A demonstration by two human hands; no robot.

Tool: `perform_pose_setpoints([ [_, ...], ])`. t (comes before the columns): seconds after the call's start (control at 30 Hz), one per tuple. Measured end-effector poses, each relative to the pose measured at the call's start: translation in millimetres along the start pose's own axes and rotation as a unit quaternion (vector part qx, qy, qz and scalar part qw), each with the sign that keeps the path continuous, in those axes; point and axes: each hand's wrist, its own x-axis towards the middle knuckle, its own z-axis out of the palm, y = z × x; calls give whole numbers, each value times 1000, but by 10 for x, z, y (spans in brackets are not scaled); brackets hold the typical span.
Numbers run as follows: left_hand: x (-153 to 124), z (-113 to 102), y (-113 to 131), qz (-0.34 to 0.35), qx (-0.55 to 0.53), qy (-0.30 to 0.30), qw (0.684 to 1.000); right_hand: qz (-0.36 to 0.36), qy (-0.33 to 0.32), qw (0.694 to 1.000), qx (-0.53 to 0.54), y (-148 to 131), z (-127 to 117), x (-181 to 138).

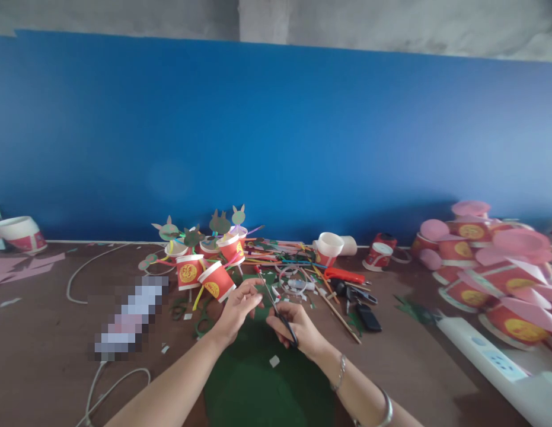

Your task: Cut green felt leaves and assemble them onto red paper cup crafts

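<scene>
My right hand (300,332) is closed through the handles of a pair of black-handled scissors (286,327), whose blades point up and away to the left. Just left of the blades, my left hand (242,308) pinches a small piece of green paper (260,292), partly hidden by the fingers. Beneath both hands lies a large dark green sheet of paper (267,394), with a small white scrap (274,360) on top.
Red and white paper cups (217,280) with green animal-head cutouts stand behind my left hand. Straws and pens (276,258) lie in a heap at the back. Pink-trimmed cups (493,267) and a white power strip (484,356) are on the right; a pixelated phone-like object (131,317) lies left.
</scene>
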Motion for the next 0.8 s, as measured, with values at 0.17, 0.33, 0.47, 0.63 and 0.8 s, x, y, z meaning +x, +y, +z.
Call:
perform_pose_setpoints([
  [0.17, 1, -1, 5, 0, 5, 20, 1000, -7, -6, 1000, 0, -3, 0, 9],
  [0.33, 1, 14, 36, -5, 17, 28, 999, 3, -7, 1000, 2, -4, 3, -9],
  [0.47, 0, 21, 61, -11, 19, 1, 1000, -1, -18, 1000, 6, -3, 0, -14],
  [0.63, 0, 16, 63, -7, 22, -3, 1000, 0, -8, 1000, -10, -14, -3, -15],
  [0.8, 8, 6, 27, -7, 19, 12, 1000, 3, -2, 1000, -4, -14, -4, -11],
])
